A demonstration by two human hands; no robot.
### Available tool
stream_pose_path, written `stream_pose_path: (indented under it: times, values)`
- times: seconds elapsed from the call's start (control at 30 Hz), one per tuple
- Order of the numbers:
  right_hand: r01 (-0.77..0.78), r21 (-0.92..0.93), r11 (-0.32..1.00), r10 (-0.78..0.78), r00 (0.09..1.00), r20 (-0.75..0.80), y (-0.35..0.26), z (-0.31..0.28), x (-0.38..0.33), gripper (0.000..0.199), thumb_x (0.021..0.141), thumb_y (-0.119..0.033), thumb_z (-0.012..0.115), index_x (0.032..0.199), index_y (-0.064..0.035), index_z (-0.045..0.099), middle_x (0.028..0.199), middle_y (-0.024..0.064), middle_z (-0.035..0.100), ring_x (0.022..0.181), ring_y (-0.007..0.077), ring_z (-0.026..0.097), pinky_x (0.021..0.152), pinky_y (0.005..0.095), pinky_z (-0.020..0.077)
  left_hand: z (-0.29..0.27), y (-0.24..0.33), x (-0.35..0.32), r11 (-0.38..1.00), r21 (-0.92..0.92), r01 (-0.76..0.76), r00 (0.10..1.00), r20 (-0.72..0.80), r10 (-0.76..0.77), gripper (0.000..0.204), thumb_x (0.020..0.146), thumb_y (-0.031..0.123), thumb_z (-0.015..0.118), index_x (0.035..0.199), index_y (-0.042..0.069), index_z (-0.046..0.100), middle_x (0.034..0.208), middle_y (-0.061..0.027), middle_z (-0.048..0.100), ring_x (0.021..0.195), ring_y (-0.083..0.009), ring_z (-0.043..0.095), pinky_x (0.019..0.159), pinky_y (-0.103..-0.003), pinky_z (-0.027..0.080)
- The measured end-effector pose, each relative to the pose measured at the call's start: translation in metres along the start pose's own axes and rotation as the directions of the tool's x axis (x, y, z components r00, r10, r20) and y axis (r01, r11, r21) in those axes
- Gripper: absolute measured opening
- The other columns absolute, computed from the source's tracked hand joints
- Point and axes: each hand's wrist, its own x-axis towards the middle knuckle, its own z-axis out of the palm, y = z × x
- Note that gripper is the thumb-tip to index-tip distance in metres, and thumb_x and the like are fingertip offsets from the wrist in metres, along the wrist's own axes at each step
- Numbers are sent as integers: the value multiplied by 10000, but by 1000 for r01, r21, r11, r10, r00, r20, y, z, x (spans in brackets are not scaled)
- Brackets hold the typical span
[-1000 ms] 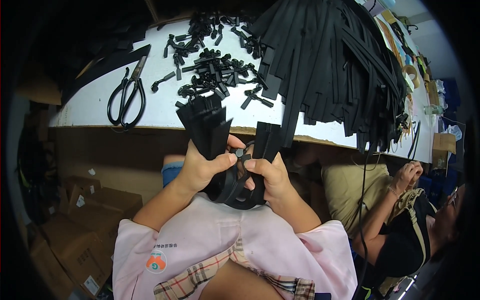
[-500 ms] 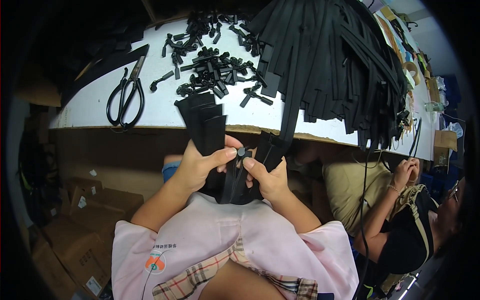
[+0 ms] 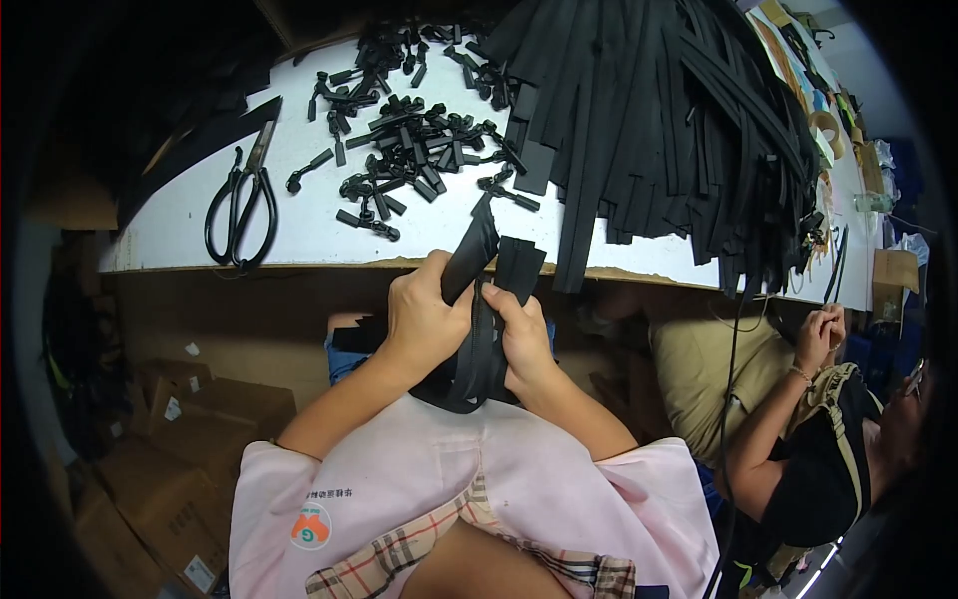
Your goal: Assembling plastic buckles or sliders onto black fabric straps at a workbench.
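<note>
In front of my chest, just short of the table edge, both hands work on black zipper tape [image 3: 477,344]. My left hand [image 3: 424,311] is closed round a bundle of black strips [image 3: 471,250] whose upper end sticks up past the edge. Closed on the zipper tape close beside it is my right hand [image 3: 526,344], thumb pressed on top, with a flat strip end [image 3: 519,268] rising above the fingers. The tape's lower part curves down between my wrists. No slider shows between my fingers now.
Black zipper sliders with long pulls [image 3: 419,140] lie heaped on the white table [image 3: 309,225]. Black-handled scissors [image 3: 242,210] are left of them. A large pile of black strips [image 3: 639,130] overhangs the edge at right. Another person [image 3: 798,429] sits at right; cardboard boxes [image 3: 190,449] stand lower left.
My hands have drawn closer together, and the left-hand bundle has swung right. The slider seen between my fingertips is hidden now. The long strip by my right hand now hangs apart from it.
</note>
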Motion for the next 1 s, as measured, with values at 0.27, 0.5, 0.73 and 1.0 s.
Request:
stream_pose_path:
  times: [0.27,0.5,0.73,1.0]
  values:
    - [111,6,994,-111,994,5,4,2,-2,96,805,-123,481,773,-37,510,662,-6,495,586,66,487,524,207,412,9,-8,-2,981,8,-193,970,-146,192,104,704,32,578,707,-32,496,526,-150,504,461,-249,536,446,-298,387]
    - [62,12,998,-62,998,7,3,2,-3,89,799,-106,471,792,-25,508,686,12,509,581,79,498,530,215,423,5,-7,-3,997,-7,-83,996,-38,82,130,666,43,586,731,-26,498,580,-174,536,537,-317,555,485,-347,416]
    - [165,5,986,-165,986,-3,9,-1,4,119,815,-122,476,756,-30,523,689,13,524,595,72,496,530,214,400,12,-10,-3,971,88,-224,968,-95,232,208,606,41,602,776,-13,494,632,-177,551,595,-337,562,521,-375,443]
    - [698,-377,609,-724,683,96,1,10,-21,96,766,-76,578,736,7,539,571,-21,497,506,39,408,459,193,343,-21,15,-17,734,-642,220,974,187,-128,136,780,142,592,778,14,548,597,9,526,541,-61,486,483,-195,381]
